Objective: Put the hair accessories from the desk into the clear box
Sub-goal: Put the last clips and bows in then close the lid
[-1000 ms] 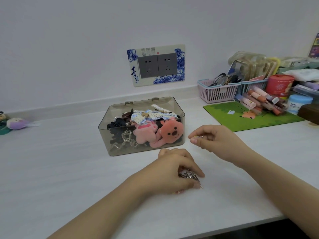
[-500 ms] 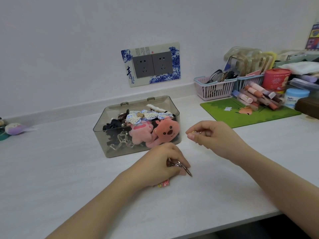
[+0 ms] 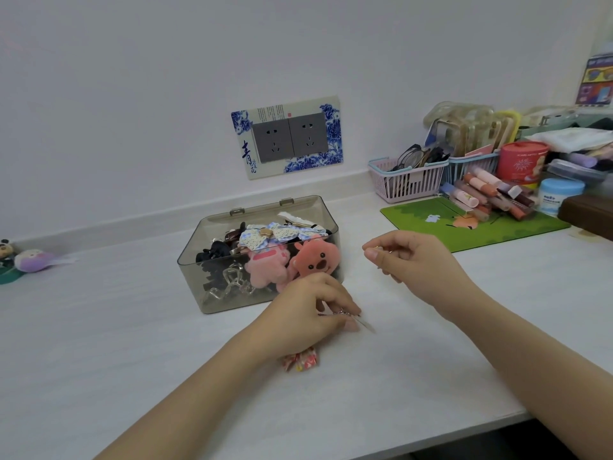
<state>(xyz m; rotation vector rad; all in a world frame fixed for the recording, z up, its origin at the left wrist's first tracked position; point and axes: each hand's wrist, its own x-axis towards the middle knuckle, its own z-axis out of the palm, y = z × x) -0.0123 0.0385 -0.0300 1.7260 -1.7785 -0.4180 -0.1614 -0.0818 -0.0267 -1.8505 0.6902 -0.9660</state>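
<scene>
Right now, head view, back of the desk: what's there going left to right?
Purple plush toy → clear smoky plastic box of hair accessories → pink slatted plastic basket → green desk mat → red round tin → blue-lidded white jar.

The smoky clear plastic box (image 3: pixel 232 293) looks glossy; the white bench (image 3: pixel 116 343) matt; the thin silvery clip (image 3: pixel 363 323) is probably metal; the pink toys (image 3: pixel 315 260) plush.

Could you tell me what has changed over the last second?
The left hand lifted off the desk pinching the silver hair clips, uncovering a red patterned bow. The right hand keeps pinching something small; the clear box stayed put.
</scene>
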